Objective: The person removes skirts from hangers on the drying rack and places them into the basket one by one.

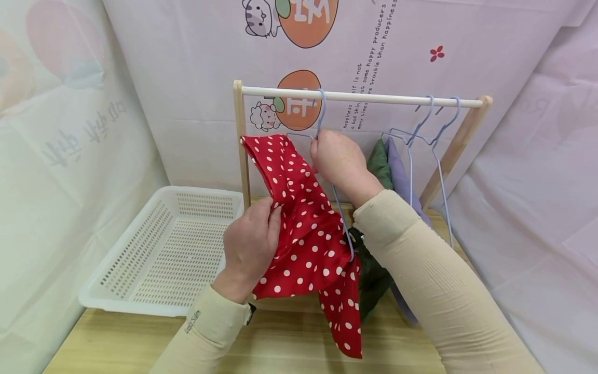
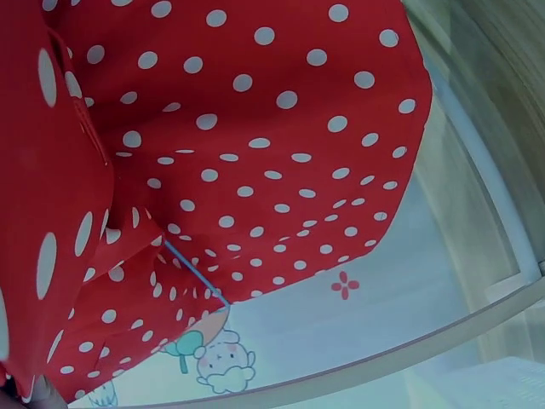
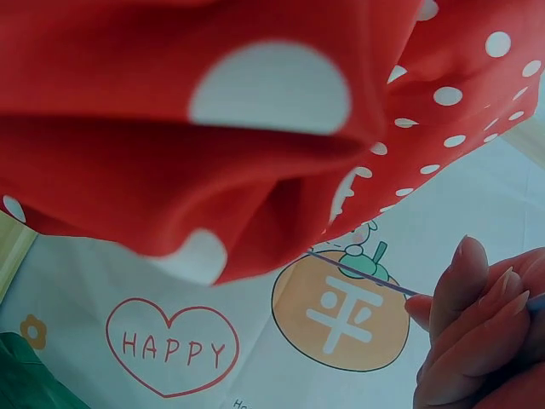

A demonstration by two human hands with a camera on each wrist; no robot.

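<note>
A red garment with white polka dots hangs partly over a light blue wire hanger. The hanger's hook goes up to the white rail, and its near arm shows bare on the right of the cloth. My left hand pinches the garment's left edge, thumb on top. Close under the hook, my right hand grips the hanger's neck. The right wrist view shows the curled fingers around the thin wire, with red cloth above. In the left wrist view the spread garment covers most of the hanger.
A wooden rack with a white rail stands on the wood table. Two blue hangers hang at its right end, near green and purple cloth. A white perforated basket sits at the left.
</note>
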